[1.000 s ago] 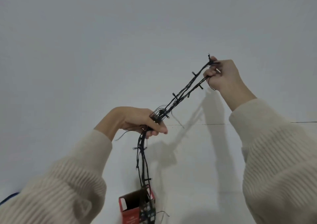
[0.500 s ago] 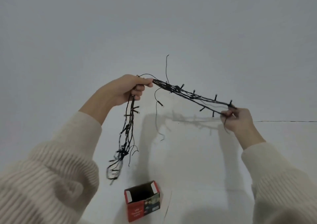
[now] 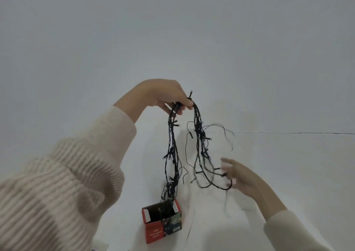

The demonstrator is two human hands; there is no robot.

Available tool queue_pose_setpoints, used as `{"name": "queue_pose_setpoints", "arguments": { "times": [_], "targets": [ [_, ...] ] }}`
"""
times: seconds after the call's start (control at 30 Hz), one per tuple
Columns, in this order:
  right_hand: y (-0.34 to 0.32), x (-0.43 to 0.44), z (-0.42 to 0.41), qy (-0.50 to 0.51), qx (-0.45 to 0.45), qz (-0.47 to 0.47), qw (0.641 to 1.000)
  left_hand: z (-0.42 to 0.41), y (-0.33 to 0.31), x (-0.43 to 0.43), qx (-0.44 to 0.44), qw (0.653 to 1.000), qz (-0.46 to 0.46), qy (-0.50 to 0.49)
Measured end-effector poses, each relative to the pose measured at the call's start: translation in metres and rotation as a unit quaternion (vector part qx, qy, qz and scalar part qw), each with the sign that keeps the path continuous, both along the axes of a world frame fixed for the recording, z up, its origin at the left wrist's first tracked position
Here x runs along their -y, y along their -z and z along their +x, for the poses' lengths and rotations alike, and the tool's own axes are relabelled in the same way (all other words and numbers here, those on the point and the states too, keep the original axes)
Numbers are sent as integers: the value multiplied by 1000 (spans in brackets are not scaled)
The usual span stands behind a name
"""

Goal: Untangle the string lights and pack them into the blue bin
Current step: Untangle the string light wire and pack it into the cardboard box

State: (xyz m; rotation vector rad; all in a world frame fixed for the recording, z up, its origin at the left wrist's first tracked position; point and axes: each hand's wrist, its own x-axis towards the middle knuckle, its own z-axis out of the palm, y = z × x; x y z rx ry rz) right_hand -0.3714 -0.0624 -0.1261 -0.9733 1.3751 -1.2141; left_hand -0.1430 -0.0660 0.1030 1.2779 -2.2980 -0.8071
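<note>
- While the left hand (image 3: 167, 95) is raised with thumb and fingers pinched on the top of the string lights (image 3: 172, 154), the dark wire drapes over it and hangs down in two tangled bunches.
- The right hand (image 3: 242, 179), lower and to the right, is blurred beside the looped bottom of the right-hand bunch; whether it grips the wire cannot be told.
- The left-hand bunch drops straight to the open top of a small red cardboard box (image 3: 153, 229); whether its end lies inside is unclear.
- Loose thin strands stick out to the right of the lights.
- Both arms wear cream ribbed sleeves (image 3: 67, 183).
- The box stands on a white surface (image 3: 278, 164) before a plain pale wall (image 3: 172, 39).
</note>
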Motion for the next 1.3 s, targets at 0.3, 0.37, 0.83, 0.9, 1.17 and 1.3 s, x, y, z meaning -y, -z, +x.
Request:
{"name": "queue_pose_setpoints", "arguments": {
  "times": [0.3, 0.37, 0.83, 0.9, 1.17, 1.3],
  "targets": [
    [-110, -24, 81, -194, 16, -265, 944, -36, -1, -13, 18, 998, -54, 12],
    [-100, -25, 97, -164, -5, -261, 951, -36, -1, -14, -2, 998, -55, 9],
    [-47, -18, 65, -65, -315, -135, 937, 48, 59, 13, -284, 945, 149, -62],
    [-49, -16, 58, -56, -396, -138, 906, 62, 84, 15, -312, 929, 186, -76],
    [-65, -16, 56, -42, -574, -191, 795, 78, 203, -10, -351, 860, 343, -138],
    [-74, -25, 71, -81, -684, -251, 680, 58, 208, -11, -346, 889, 119, -276]
  ]
}}
